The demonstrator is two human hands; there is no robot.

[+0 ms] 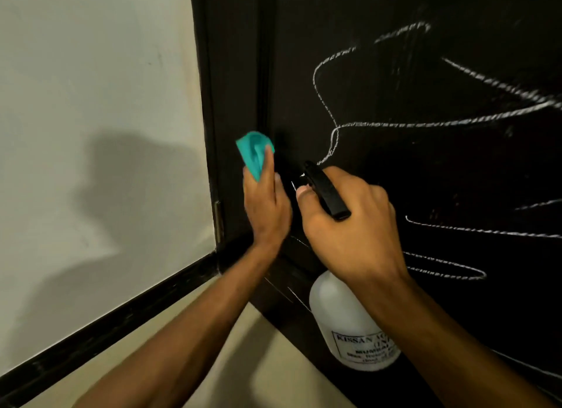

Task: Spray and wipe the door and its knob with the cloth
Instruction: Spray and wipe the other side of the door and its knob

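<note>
A dark, almost black door (425, 170) fills the right half of the view, scrawled with white chalk lines. My left hand (266, 207) holds a small turquoise cloth (254, 151) against the door's left edge, beside the dark frame. My right hand (349, 222) grips the black trigger head (327, 192) of a white spray bottle (349, 322), whose nozzle points at the door near the cloth. The bottle hangs below my wrist and carries a printed label. No knob shows in this view.
A pale wall (91, 103) stands on the left with a dark skirting board (121, 313) along its foot. A metal hinge (217, 222) sits on the door frame (231, 103). Beige floor (258, 362) lies below my forearms.
</note>
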